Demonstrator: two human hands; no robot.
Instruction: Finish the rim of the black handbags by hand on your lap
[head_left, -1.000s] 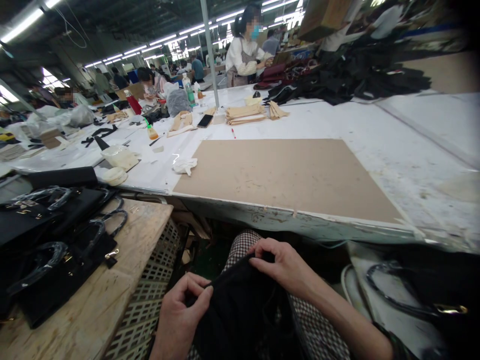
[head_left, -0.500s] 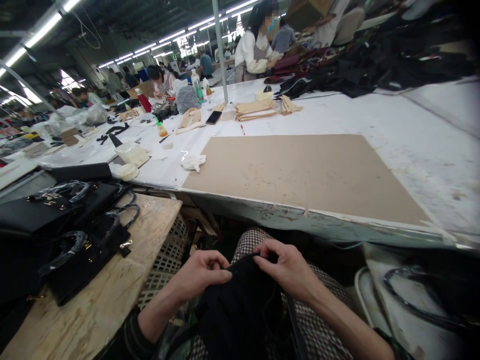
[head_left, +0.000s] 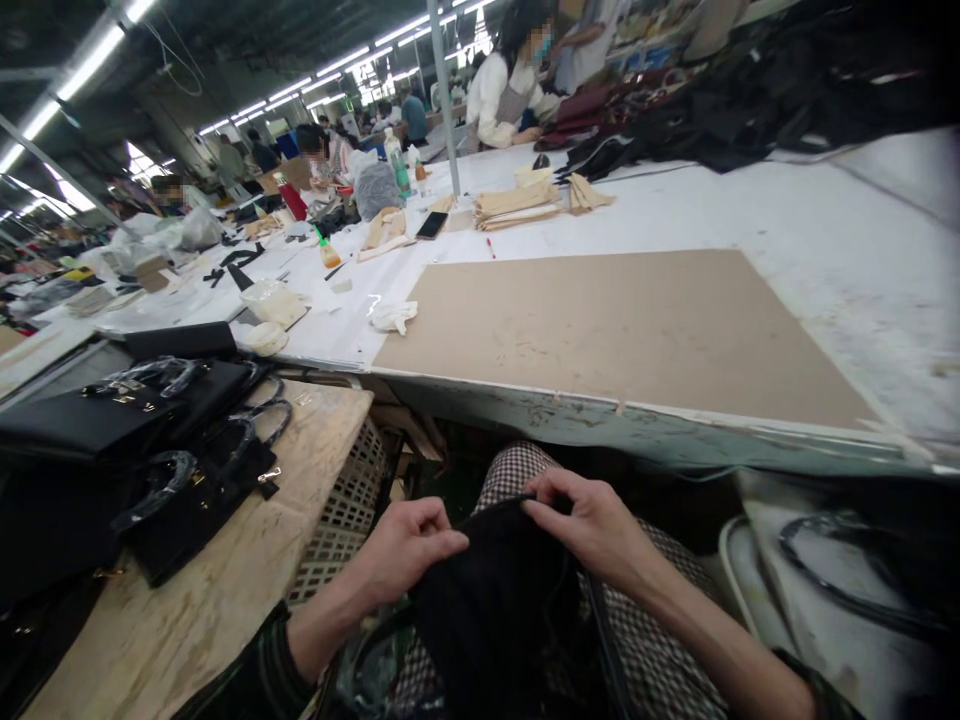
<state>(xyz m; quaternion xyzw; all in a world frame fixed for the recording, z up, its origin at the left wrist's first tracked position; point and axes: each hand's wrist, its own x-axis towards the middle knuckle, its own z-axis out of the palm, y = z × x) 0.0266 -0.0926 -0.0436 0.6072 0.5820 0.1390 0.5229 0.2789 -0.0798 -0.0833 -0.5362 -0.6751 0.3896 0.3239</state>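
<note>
A black handbag [head_left: 495, 590] lies in my lap, its dark cloth bunched and its upper edge towards the table. My left hand [head_left: 412, 545] pinches that edge on the left, thumb against curled fingers. On the right, my right hand [head_left: 589, 515] grips the same edge between thumb and fingertips. The edge runs in a short arc between both hands. Dark folds hide most of the bag's details, and its lower part leaves the picture at the bottom.
Black handbags [head_left: 112, 410] with wrapped handles pile on a wooden board [head_left: 300, 480] at left, above a plastic crate [head_left: 345, 500]. A brown cardboard sheet [head_left: 615, 330] covers part of the white table [head_left: 840, 230]. A co-worker [head_left: 502, 90] stands across it. Another wrapped handle [head_left: 817, 570] shows at right.
The view has shifted slightly. Both hands stay on the bag's edge, and more of the dark cloth shows between them. Across the table, the co-worker's arms have lowered.
</note>
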